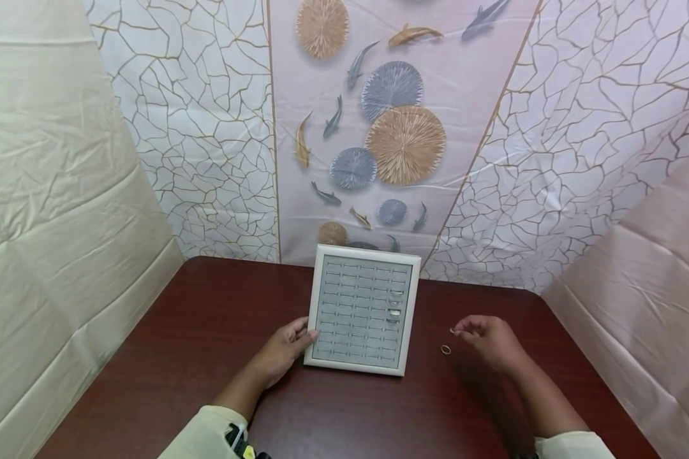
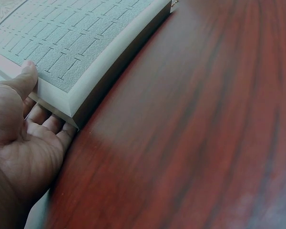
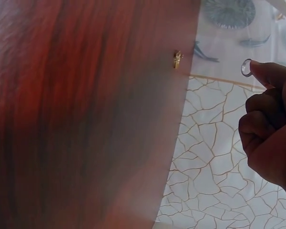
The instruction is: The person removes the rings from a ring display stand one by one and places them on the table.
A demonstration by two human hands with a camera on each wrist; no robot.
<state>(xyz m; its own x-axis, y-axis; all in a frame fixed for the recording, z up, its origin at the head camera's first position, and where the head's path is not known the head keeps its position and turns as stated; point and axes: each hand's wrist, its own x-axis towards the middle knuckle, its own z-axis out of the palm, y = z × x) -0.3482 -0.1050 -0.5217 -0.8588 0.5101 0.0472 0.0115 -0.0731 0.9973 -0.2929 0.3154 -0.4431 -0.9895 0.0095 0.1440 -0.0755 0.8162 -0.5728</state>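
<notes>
Gripped by the left hand (image 1: 281, 354), the ring tray (image 1: 362, 310) is being tilted on the table (image 1: 166, 331) (head view), probs for slot access. Left wrist: its frame (image 2: 99, 71) is being clasped. Right wrist: a ring (image 3: 243, 70) is being pinched by the right hand (image 3: 271, 119).

One framed tray (image 1: 350, 309) — two rings (image 1: 446, 350) (image 3: 246, 67) outside it, apparently four slotted rings (image 1: 394, 313) — one table (image 1: 229, 306).

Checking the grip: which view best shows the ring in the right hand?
The right wrist view: the ring is largest there, its hoop clear, pinched by the right hand. The head view shows it as a speck; the left wrist view doesn't show it.
</notes>
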